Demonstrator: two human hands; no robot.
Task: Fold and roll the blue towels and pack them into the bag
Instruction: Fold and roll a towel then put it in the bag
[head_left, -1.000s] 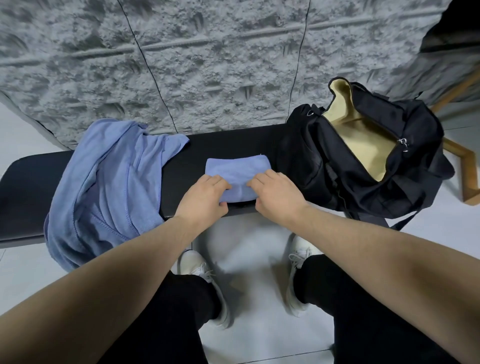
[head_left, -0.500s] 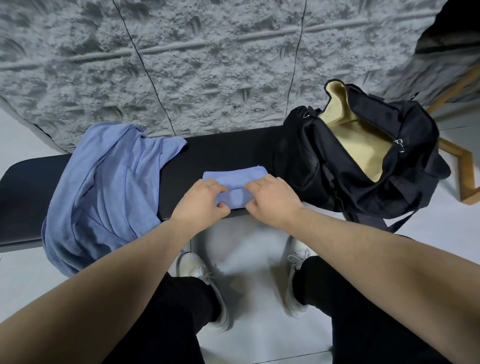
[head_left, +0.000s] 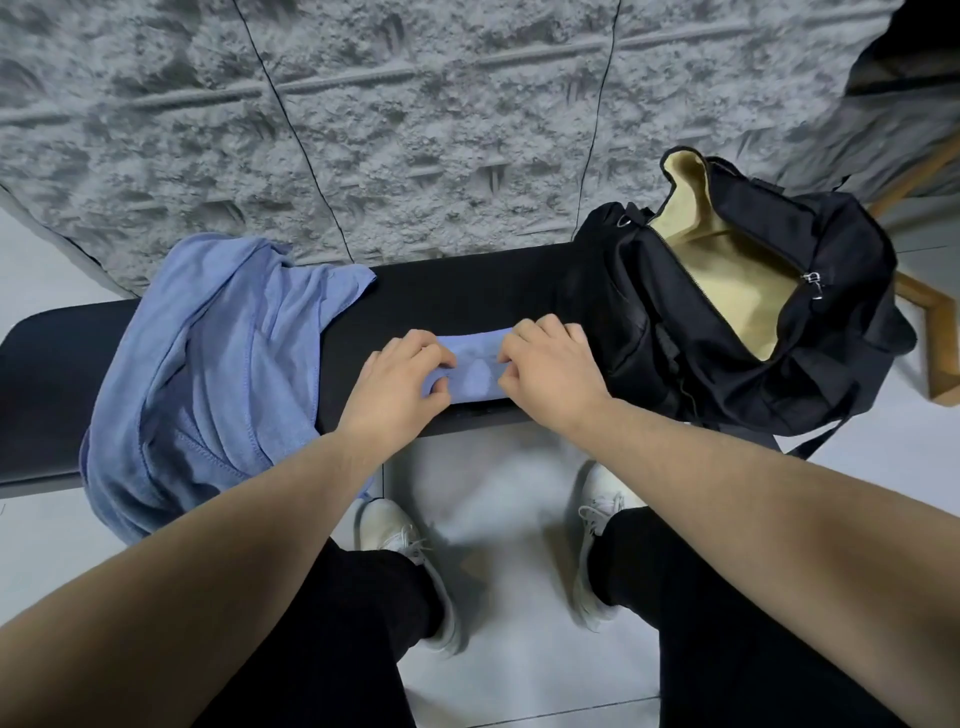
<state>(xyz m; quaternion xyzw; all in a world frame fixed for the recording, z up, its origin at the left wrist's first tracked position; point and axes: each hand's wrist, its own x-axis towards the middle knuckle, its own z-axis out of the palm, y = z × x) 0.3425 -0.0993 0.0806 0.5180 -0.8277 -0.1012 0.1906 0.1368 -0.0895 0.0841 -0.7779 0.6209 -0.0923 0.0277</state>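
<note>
**Blue roll nearly closed: keep it tight and even**

Blue cloth, folded into a narrow strip, lies on the black padded surface (head_left: 467, 280) just left of the open black duffel bag (head_left: 737, 322), near the surface's front edge. Both hands sit on this small blue towel (head_left: 475, 369). The left hand (head_left: 400, 384) curls its fingers over the towel's end farthest from the bag, thumb tucked under; the right hand (head_left: 550, 369) clenches the end nearest the bag. Each grip holds towel cloth, not air.

The step in hand looks like rolling. To do it well, both hands should turn at the same pace so the roll stays straight and does not cone toward the bag. Pressing down lightly against the surface while turning should keep the layers snug. The loose edge wants pinning before lifting, or the roll may spring open.

A heap of blue towels (head_left: 208, 374) drapes over the surface's front edge, well left of the bag, still unfolded. The bag gapes, its tan lining (head_left: 727, 280) showing no towels, so packing seems barely begun.
</note>
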